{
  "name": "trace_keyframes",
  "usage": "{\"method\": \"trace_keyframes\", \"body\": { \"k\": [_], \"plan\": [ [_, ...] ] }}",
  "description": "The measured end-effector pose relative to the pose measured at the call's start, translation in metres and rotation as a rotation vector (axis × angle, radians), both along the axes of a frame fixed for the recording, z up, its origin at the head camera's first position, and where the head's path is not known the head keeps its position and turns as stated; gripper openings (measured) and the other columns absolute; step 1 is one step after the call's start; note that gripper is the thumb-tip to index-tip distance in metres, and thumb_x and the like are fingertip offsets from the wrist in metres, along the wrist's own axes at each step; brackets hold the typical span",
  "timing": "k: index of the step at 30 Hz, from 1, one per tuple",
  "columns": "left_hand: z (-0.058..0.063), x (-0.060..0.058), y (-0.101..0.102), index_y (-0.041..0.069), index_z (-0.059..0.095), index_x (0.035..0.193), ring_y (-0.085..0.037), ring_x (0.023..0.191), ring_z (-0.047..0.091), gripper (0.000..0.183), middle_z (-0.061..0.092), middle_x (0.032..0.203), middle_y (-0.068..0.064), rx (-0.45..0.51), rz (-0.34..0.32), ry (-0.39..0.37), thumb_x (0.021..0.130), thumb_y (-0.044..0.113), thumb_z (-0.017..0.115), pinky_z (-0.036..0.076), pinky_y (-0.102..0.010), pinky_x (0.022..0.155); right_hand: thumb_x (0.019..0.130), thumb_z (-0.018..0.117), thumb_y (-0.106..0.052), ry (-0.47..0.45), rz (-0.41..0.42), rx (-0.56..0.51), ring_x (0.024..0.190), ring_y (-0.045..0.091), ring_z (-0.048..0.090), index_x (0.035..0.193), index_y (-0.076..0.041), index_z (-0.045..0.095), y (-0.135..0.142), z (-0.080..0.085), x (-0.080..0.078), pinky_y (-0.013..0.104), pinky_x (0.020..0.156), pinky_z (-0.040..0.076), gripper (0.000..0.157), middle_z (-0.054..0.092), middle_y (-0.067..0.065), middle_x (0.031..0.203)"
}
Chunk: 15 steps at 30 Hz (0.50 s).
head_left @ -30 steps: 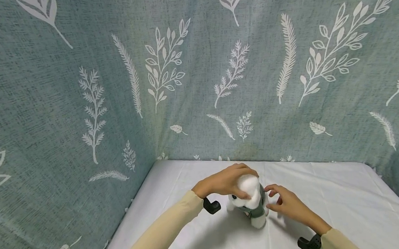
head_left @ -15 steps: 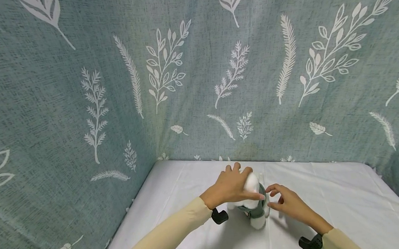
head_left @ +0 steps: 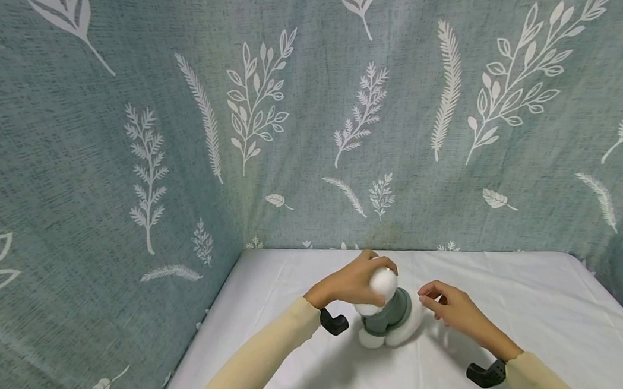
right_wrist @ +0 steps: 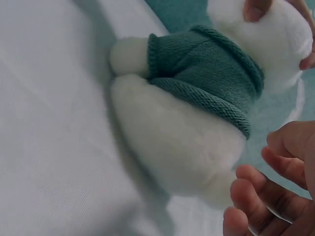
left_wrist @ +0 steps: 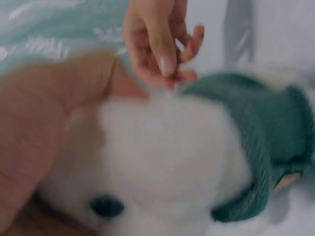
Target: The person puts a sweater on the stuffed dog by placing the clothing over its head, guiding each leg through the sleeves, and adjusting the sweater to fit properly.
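A white plush animal (head_left: 411,322) in a green knitted sweater (head_left: 390,316) lies low on the white-covered table. My left hand (head_left: 351,281) grips its round head (left_wrist: 172,147), thumb on one side and fingers over the other; a dark eye (left_wrist: 107,206) shows beside the thumb. Seen from the right wrist, the toy's fluffy body (right_wrist: 167,130) stretches back from the sweater, its face turned away. My right hand (head_left: 455,310) hovers at the toy's rear, fingers loosely bent and holding nothing. Its fingertips (right_wrist: 246,194) come right up to the small tail end.
White cloth (head_left: 311,367) covers the table, with soft creases. Green-grey curtains (head_left: 302,213) with white leaf prints stand along the back and left side. A dark wrist camera (head_left: 334,322) sits under the left wrist and another camera (head_left: 485,374) under the right.
The toy has turned, so its face and front no longer show to the head camera and its back does. My left hand has re-gripped the head; the right fingers have drawn closer together.
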<state>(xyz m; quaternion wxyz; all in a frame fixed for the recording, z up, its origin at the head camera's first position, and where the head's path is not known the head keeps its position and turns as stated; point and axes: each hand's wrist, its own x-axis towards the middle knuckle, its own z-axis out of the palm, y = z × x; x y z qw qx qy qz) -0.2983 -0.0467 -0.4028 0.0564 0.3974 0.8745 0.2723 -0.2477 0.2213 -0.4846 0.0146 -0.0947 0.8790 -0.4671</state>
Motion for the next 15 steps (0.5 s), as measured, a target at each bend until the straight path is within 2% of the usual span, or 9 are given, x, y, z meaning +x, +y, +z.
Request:
{"method": "trace_keyframes", "body": {
  "k": [3,7,10,15],
  "plan": [
    [0.000,-0.007,-0.007,0.031,0.063,0.124,-0.014,0.106,0.054,0.054,0.049,0.127,-0.003,0.004,-0.071,-0.018,0.076,0.014,0.082,0.053,-0.029,0.075,0.103,0.064,-0.037,-0.028,0.024,-0.008,0.075,0.028,0.062,0.116,-0.013,0.070,-0.003,0.005,0.000,0.034,0.056,0.051,0.027,0.067,0.003,0.095],
    [-0.001,-0.012,-0.013,0.031,0.065,0.123,-0.014,0.110,0.054,0.054,0.050,0.131,0.001,0.036,-0.121,-0.055,0.075,0.011,0.081,0.053,-0.031,0.079,0.103,0.062,-0.042,-0.066,0.054,-0.009,0.074,0.025,0.061,0.108,-0.013,0.072,-0.009,0.009,-0.001,0.034,0.056,0.050,0.031,0.068,0.002,0.088],
    [-0.002,-0.013,-0.014,0.033,0.065,0.122,-0.015,0.111,0.054,0.055,0.048,0.133,0.002,0.041,-0.132,-0.081,0.075,0.010,0.081,0.053,-0.032,0.080,0.103,0.061,-0.045,-0.105,0.055,0.003,0.073,0.025,0.060,0.101,-0.014,0.072,-0.014,0.009,-0.002,0.035,0.057,0.049,0.033,0.068,0.002,0.085],
    [-0.006,-0.012,-0.009,0.033,0.062,0.127,-0.014,0.114,0.050,0.054,0.046,0.132,0.001,0.008,-0.118,-0.071,0.080,0.026,0.087,0.053,-0.030,0.079,0.101,0.063,-0.048,-0.154,0.015,0.034,0.069,0.024,0.059,0.095,-0.014,0.071,-0.022,0.005,-0.004,0.036,0.057,0.048,0.036,0.066,0.002,0.081]
  ]
}}
